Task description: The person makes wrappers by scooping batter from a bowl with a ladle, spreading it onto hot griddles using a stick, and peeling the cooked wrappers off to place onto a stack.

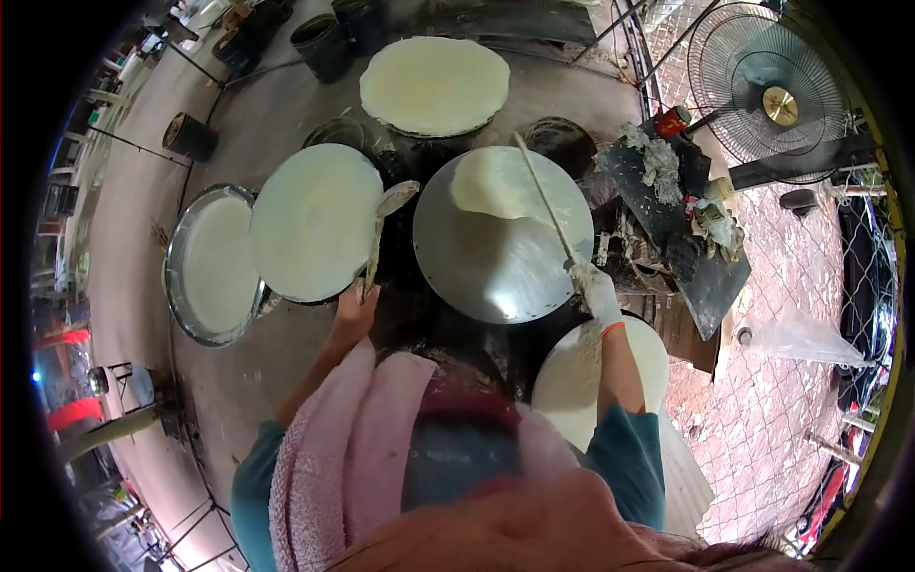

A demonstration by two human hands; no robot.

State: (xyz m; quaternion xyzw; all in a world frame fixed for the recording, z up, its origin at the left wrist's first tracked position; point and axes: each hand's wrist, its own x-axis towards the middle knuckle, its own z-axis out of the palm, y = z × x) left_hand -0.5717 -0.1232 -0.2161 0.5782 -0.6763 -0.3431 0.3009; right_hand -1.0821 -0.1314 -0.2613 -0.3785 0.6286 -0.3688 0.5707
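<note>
My left hand [356,307] is closed round the handle of a batter-smeared paddle [375,238], beside a round tray [317,224] covered in pale batter. A whitish glove covers my right hand [597,289], which grips a long thin stick [546,198]. That stick slants over a round metal plate [467,262], where a patch of pale batter [488,184] lies near the top. Left of the batter-covered tray is a metal basin [217,272] of pale batter. Another pale round [562,391] lies partly under my right forearm.
A further pale round [435,86] is at the top centre. Dark buckets [322,48] stand behind it to the left. On the right are a dark board [701,272] with scraps, a red can [672,121], a fan [767,95] and a wire fence [791,400].
</note>
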